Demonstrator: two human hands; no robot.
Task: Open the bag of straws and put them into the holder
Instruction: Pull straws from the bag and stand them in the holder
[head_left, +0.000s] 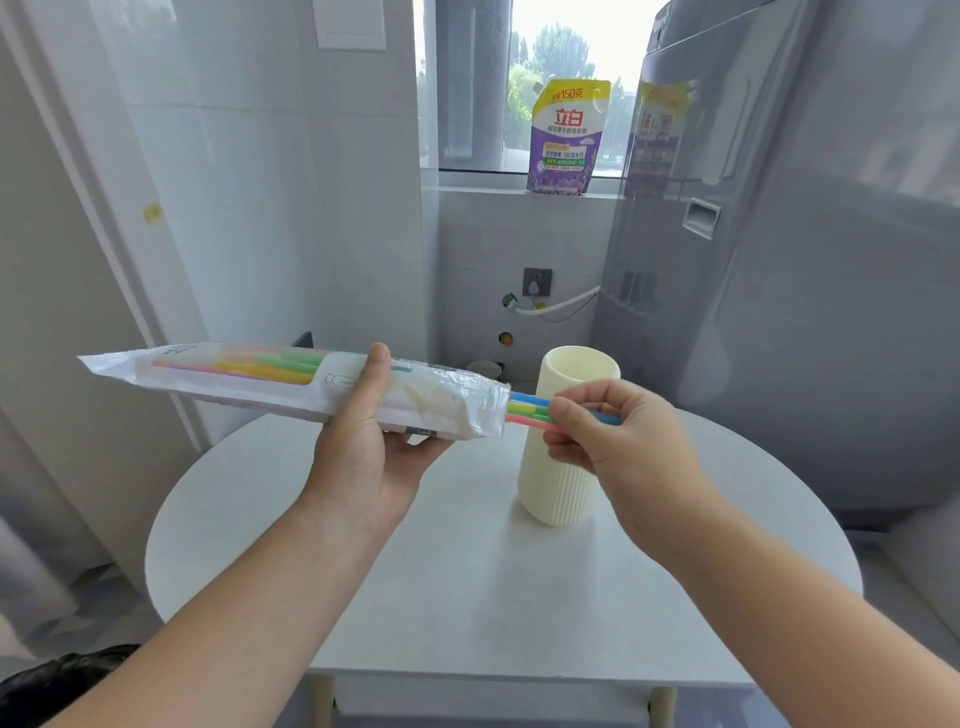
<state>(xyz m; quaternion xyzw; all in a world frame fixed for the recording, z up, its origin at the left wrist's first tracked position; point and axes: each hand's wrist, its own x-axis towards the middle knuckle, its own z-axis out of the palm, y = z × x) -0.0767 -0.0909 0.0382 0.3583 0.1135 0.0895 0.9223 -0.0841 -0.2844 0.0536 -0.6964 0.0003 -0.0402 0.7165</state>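
The left hand (363, 436) held the bag (291, 382) above the tabletop (467, 597). The right hand (608, 431) pinched the straws (530, 408) sticking out, in front of the holder (566, 447). A hard tug might spill straws or knock the holder over.

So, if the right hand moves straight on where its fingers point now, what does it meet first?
Probably the open end of the straw bag, held by the left hand. The right hand pinches the straws pointing there; the holder seems behind that line.
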